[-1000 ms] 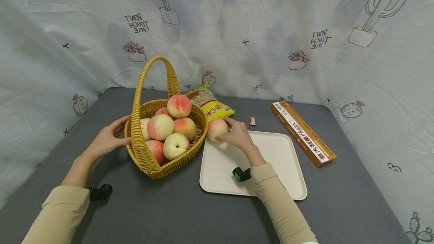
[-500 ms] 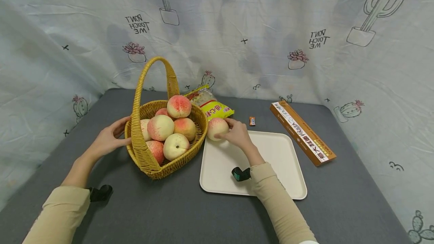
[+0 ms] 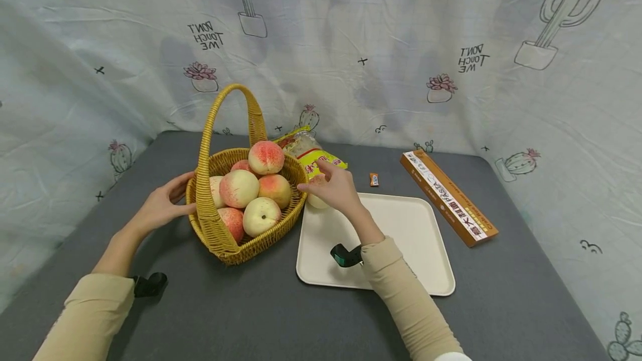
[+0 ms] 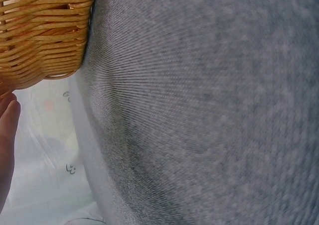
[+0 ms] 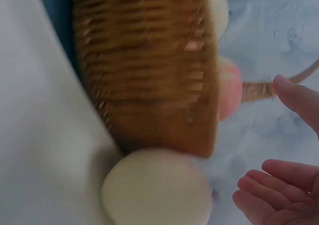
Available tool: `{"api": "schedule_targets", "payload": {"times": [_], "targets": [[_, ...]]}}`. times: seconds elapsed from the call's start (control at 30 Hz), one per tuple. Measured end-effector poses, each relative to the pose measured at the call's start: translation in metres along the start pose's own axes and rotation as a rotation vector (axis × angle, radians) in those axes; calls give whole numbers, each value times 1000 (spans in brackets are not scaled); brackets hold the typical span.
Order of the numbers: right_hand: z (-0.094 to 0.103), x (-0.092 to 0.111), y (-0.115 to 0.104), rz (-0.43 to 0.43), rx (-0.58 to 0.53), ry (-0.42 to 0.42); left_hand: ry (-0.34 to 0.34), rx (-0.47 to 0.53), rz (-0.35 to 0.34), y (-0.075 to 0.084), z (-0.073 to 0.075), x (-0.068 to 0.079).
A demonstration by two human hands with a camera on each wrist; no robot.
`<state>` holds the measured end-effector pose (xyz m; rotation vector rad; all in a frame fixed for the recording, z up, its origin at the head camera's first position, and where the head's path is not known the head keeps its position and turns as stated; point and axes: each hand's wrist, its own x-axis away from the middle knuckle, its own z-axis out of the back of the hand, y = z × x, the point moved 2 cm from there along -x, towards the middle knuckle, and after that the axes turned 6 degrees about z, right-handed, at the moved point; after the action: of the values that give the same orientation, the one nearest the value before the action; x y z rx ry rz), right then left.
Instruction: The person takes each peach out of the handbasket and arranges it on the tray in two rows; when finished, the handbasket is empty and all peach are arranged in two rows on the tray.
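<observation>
A yellow wicker basket (image 3: 268, 242) with a tall arched handle holds several peaches (image 3: 239, 188). My left hand (image 3: 159, 206) rests at its left side, thumb and fingers spread; in the left wrist view fingertips (image 4: 10, 113) touch the wicker. On the far left corner of the white tray (image 3: 401, 233), one more peach (image 3: 317, 201) sits beside the basket wall. Above that peach, partly covering it in the head view, is my right hand (image 3: 337, 187), holding nothing. The right wrist view shows this hand's fingers (image 5: 269, 187) apart from the pale peach (image 5: 157, 190).
Behind the basket lies a yellow plastic food bag (image 3: 313, 155). A small orange wrapped sweet (image 3: 374, 179) is beyond the tray, and a long brown pasta box (image 3: 448, 196) lies to its right. A patterned cloth (image 3: 351, 43) hangs behind the grey table (image 3: 261, 311).
My right hand has let go of the peach on the tray and moved slightly up and left over it. The left hand and the basket stay where they were.
</observation>
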<state>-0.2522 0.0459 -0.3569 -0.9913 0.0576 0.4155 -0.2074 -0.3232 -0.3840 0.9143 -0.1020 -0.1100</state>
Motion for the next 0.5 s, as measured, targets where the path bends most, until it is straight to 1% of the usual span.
{"api": "schedule_targets", "payload": {"times": [0.1,0.17,0.27,0.3,0.37,0.43,0.5], "targets": [[-8,0,-17,48,2,-47,0,0,-2,0,0,0],[-14,-3,-26,89,34,-82,3,-1,-3,0,0,1],[-20,-12,-36,118,49,-133,4,0,1,0,1,0],[-22,-17,-38,111,47,-140,4,0,1,0,1,0],[-24,-29,-43,80,5,-141,5,-1,1,0,1,0],[-27,-42,-45,38,-36,-119,2,2,-2,-1,0,-1],[-30,-54,-45,-8,-39,-79,-2,7,-6,-1,-1,-1]]}}
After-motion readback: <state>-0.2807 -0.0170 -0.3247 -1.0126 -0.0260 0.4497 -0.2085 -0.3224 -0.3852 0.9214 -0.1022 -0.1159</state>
